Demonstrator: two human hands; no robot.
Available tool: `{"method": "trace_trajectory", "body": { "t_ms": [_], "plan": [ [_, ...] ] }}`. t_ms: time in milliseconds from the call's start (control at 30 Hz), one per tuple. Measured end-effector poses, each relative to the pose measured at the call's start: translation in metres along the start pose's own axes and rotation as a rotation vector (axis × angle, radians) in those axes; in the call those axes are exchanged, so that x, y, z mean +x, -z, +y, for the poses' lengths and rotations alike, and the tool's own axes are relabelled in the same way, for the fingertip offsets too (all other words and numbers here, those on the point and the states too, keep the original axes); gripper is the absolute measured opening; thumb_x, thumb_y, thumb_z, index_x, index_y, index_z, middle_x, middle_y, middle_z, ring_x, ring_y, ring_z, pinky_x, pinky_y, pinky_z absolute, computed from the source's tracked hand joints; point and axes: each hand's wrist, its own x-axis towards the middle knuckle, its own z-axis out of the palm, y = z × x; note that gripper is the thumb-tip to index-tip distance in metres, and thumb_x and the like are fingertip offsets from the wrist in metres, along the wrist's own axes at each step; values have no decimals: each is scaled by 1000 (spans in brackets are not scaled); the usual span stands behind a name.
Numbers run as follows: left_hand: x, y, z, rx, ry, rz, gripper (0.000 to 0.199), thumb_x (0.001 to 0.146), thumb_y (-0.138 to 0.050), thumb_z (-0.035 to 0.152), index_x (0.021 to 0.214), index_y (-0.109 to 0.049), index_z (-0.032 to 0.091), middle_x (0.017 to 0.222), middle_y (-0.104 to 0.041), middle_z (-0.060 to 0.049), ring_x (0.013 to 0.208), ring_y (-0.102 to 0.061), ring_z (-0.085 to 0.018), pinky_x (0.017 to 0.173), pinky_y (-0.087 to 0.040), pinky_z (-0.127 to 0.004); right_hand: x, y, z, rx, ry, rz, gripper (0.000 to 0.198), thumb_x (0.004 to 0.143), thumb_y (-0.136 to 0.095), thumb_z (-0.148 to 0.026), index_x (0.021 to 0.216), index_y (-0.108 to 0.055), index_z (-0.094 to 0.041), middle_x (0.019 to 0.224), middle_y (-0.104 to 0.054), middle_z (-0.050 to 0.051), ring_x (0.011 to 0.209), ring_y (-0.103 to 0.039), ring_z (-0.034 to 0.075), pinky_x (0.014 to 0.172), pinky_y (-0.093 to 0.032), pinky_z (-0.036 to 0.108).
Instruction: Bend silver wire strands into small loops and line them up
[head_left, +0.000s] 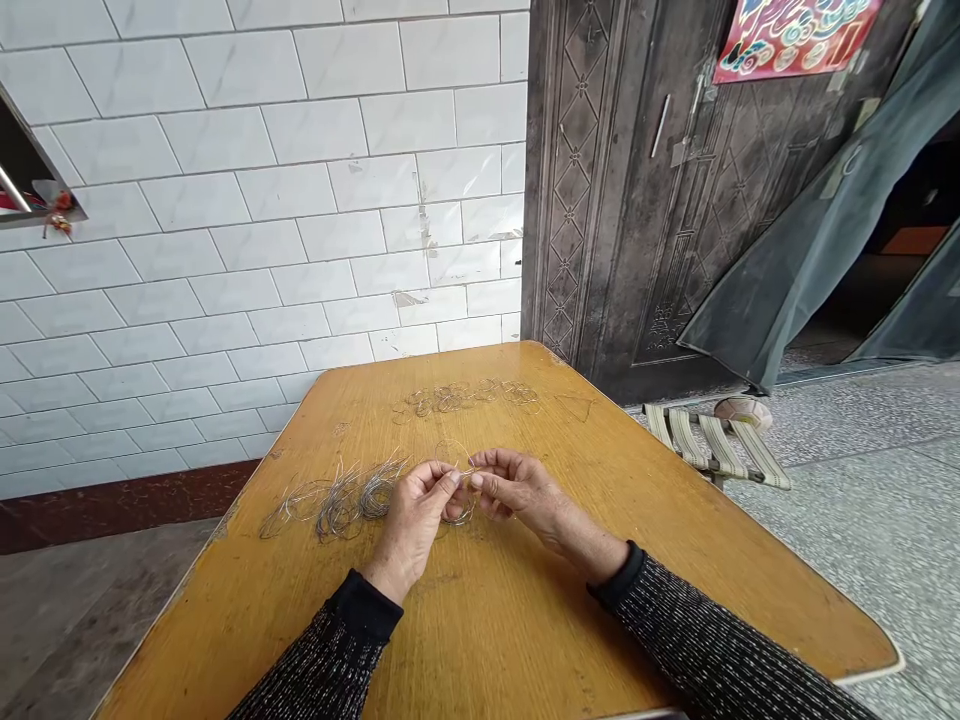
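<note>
Wire in two hands above the table

Thing in hand: one thin, pale metallic wire (466,472), centre of view, raised just above the table; part of it bows into a loop beyond the fingertips. Count of hands: 2. Left hand (420,508): thumb and forefinger pinched on the wire. Right hand (525,495): thumb and fingers grasping the same wire, tips just beside those of the left. Both wrists in black knitted sleeves (300,665) with pale flecks.

Below the hands: further silver wire (459,516), partly hidden; strand count cannot be told.

Left of the left hand: 3 bunches of silver-grey coiled wire (377,493), side by side, loose ends upward. The leftmost is the sparsest; the one nearest the hand is the most tightly wound.

Far part of table: one row of thin, dull brownish wire coils (450,397); they overlap, exact number unclear.

Support: 1 yellow-brown wood-grain table (540,620), pale edging, rounded corners.

Surroundings: white rectangular wall tiles (240,255) behind; 1 dark carved door (600,200) to the right; 1 seat with 4 visible striped straps (701,440) beside the table.

Writing: 1 red printed poster (799,40) on the door, cut off by the upper edge; coloured swirls visible, any lettering not legible.
</note>
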Motion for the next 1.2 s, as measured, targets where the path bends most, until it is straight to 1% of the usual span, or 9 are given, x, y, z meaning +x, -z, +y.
{"method": "trace_trajectory", "body": {
  "t_ms": [67, 167, 267, 433, 533, 633, 900, 1067, 1200],
  "plan": [
    [0, 1, 2, 37, -40, 36, 20, 69, -62, 33, 71, -55, 15, 68, -57, -1, 64, -55, -12, 55, -44, -22, -1, 0, -1, -4, -13, -13, 42, 57, -71, -39, 88, -53, -16, 60, -57, -4, 48, -50, 7, 41, -35, 16],
    [0, 2, 4, 50, -54, 38, 19, 70, -61, 32, 73, -54, 15, 72, -59, -2, 66, -56, -12, 57, -45, -23, -2, 0, -2, -28, -13, -45, 35, 60, -69, -41, 78, -55, -14, 62, -59, -2, 49, -51, 6, 42, -36, 16],
    [-1, 2, 4, 25, -25, 10, 21, 69, -62, 33, 74, -54, 14, 72, -60, -4, 67, -57, -13, 56, -44, -23, -3, 1, -1, -37, -2, -61, 32, 64, -65, -44, 71, -57, -14, 57, -58, -2, 48, -50, 5, 44, -37, 16],
    [-1, 2, 5, -120, 15, -48, 19, 66, -65, 29, 70, -53, 14, 66, -57, -2, 60, -55, -11, 51, -41, -20, -3, 4, 1, -45, 26, -32, 32, 64, -65, -44, 69, -59, -14, 50, -53, -5, 43, -45, 4, 41, -34, 16],
    [-1, 3, 7, -178, 22, -56, 17, 64, -65, 25, 68, -54, 13, 68, -58, -3, 61, -55, -10, 52, -41, -20, -1, 6, 2, -93, 29, 4, 32, 63, -65, -45, 62, -54, -14, 45, -49, -6, 36, -39, 3, 36, -29, 15],
    [-1, 3, 8, -207, 26, -50, 16, 64, -66, 24, 71, -54, 14, 69, -58, -2, 62, -54, -10, 54, -41, -20, -1, 6, 1, -131, 8, -3, 36, 63, -64, -46, 53, -48, -15, 41, -47, -7, 31, -35, 2, 32, -24, 15],
    [-2, 1, 2, -245, 59, -106, 15, 64, -66, 23, 71, -58, 12, 68, -55, 0, 57, -49, -6, 53, -36, -18, -1, 1, 2, -106, 72, 35, 33, 60, -67, -43, 53, -52, -15, 40, -47, -7, 28, -35, 2, 29, -24, 15],
    [0, 1, 0, -115, -6, -47, 15, 63, -67, 23, 69, -58, 13, 65, -55, 1, 54, -46, -6, 53, -36, -19, -1, 3, 2, -64, 33, -21, 32, 61, -67, -42, 54, -52, -14, 43, -52, -6, 27, -38, 2, 29, -24, 15],
    [0, 0, 1, 4, -55, -5, 14, 61, -67, 21, 65, -56, 13, 60, -54, 2, 52, -46, -7, 52, -36, -20, -3, 4, -1, -31, -12, -63, 32, 59, -69, -41, 55, -54, -14, 45, -55, -5, 28, -42, 3, 30, -29, 15]
  ]
}}
